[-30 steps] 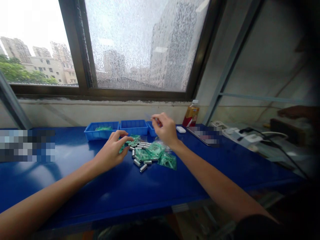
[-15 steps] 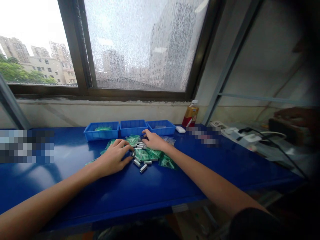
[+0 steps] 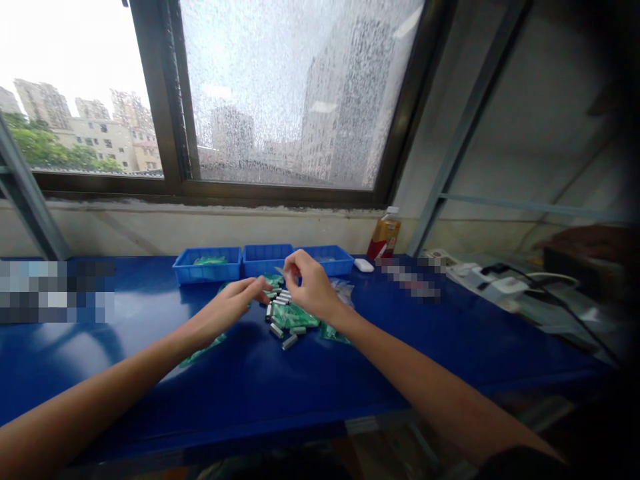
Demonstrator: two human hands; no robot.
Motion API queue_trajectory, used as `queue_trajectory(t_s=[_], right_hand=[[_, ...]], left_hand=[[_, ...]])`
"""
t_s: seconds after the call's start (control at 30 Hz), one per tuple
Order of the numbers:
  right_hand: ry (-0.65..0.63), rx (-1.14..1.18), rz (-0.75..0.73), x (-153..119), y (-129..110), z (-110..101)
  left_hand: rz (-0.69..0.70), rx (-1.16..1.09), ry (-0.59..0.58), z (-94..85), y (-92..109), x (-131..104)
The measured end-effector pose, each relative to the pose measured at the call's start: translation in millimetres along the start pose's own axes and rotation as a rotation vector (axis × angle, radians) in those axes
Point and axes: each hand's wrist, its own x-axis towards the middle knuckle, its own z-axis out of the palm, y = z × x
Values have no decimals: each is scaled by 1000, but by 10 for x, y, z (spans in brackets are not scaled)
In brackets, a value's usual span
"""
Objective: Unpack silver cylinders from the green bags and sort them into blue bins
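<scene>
My right hand (image 3: pixel 313 288) is raised over the pile, its thumb and fingers pinched together. A thin pale piece (image 3: pixel 279 270) sticks out to the left of that pinch; its kind is too small to make out. Just left of it, my left hand (image 3: pixel 233 303) hovers with fingers stretched toward the right, and I see nothing plainly held. Below and between both hands lie short silver metal cylinders (image 3: pixel 276 330) and green plastic bags (image 3: pixel 295 316). Another green bag (image 3: pixel 204 351) shows under my left forearm. My right hand hides part of the pile.
Behind the pile stand three blue bins: the left bin (image 3: pixel 207 273) holds green bags, beside a middle bin (image 3: pixel 267 253) and a right bin (image 3: pixel 340 262). A white case (image 3: pixel 363 265) and a drink bottle (image 3: pixel 385 235) are at the right. Chargers and cables (image 3: pixel 500 283) lie farther right.
My right hand has lifted from the pile and closed into a pinch, with a thin piece showing. My left hand has shifted slightly, its fingers closer together and pointing right.
</scene>
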Motion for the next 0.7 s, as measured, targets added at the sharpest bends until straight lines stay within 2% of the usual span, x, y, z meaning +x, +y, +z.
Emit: queue_trajectory(t_s=[0.07, 0.13, 0.23, 0.3, 0.4, 0.47, 0.53, 0.6, 0.7], right_hand=[[-28, -30, -142, -55, -154, 16], [-82, -74, -236, -104, -265, 45], [-137, -91, -213, -133, -322, 76], [-167, 13, -63, -122, -301, 91], [-263, 371, 293, -93, -243, 130], [-293, 618, 513, -83, -221, 160], [-270, 747, 628, -73, -213, 168], [-200, 707, 578, -44, -186, 127], [45, 338, 298, 57, -25, -39]], left_hand=[[-44, -169, 47, -10, 37, -2], [-27, -204, 71, -23, 38, 7], [38, -100, 137, -48, -15, 37], [127, 67, 228, -66, -63, 53], [336, 364, 339, -86, -97, 47], [481, 480, 345, -87, -87, 30], [589, 531, 306, -78, -62, 12], [648, 552, 251, -58, -40, -2], [633, 571, 170, -17, -20, -25]])
